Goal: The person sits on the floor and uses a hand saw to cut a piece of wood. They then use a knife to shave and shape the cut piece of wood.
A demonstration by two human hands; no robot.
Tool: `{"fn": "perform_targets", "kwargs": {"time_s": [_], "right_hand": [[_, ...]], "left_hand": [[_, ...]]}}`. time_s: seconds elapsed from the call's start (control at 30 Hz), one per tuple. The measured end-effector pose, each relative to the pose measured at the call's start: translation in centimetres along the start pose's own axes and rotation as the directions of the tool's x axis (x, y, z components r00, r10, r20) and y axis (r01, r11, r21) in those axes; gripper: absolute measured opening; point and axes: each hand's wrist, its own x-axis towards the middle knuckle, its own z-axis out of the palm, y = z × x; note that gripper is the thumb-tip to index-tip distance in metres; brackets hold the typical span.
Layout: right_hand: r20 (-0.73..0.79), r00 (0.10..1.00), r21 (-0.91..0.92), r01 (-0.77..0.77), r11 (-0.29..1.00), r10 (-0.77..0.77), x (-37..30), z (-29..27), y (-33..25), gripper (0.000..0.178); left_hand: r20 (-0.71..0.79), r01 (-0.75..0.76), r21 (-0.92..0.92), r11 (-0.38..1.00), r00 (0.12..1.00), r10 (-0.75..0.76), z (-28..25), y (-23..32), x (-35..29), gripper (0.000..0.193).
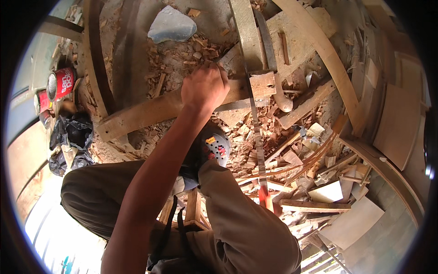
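I see the left hand (pixel 205 89) holding the beam (pixel 148 113) with curled fingers, the saw (pixel 258 146) set across it near its right end, but I cannot tell the fingers of the right hand (pixel 276 208), mostly hidden behind the knee (pixel 269 237).

The right leg (pixel 242 205) hides the saw handle's (pixel 264 195) lower end

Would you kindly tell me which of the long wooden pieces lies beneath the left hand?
The thick, squared brown wooden beam lying crosswise beyond the grey perforated clog; the bare left hand is on it, unlike the other long pieces.
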Motion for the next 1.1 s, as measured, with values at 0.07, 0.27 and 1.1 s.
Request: {"fn": "perform_targets", "kwargs": {"time_s": [0.07, 0.27, 1.1], "right_hand": [[0.007, 1.0, -0.018, -0.007, 1.0, 0.007, -0.1, -0.6, 1.0, 0.007], [-0.088, 0.989, 0.216, 0.135, 0.967, -0.118, 10.1, 2.0, -3.0, 0.013], [0.117, 0.993, 0.571, -0.071, 0.818, 0.004, 1.7, 3.4, 2.1, 0.034]], "left_hand": [[-0.019, -0.008, -0.013, 1.0, 1.0, 0.008, 0.3, 0.3, 0.1, 0.034], [0.022, -0.02, 0.068, 0.997, 1.0, 0.018, 0.3, -0.4, -0.3, 0.032], [-0.234, -0.316, 0.09, 0.945, 0.915, 0.328, 2.0, -1.2, -2.9, 0.026]]}}
